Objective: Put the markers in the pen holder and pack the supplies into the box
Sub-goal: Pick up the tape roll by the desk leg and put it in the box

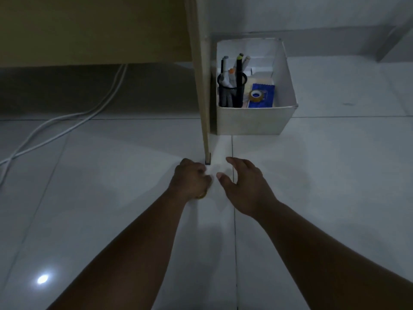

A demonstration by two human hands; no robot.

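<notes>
Checking the white open-topped cardboard box [254, 121]: the black mesh pen holder [231, 95] with markers [239, 63] stands inside. My left hand [192, 179] is curled, contents undeterminable; my right hand [243, 186] is spread, empty. I would sweep the floor for strays before finishing.

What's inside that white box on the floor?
The white box holds a black pen holder full of markers, a tape roll on a blue packet, and papers beneath, mostly covered.
</notes>
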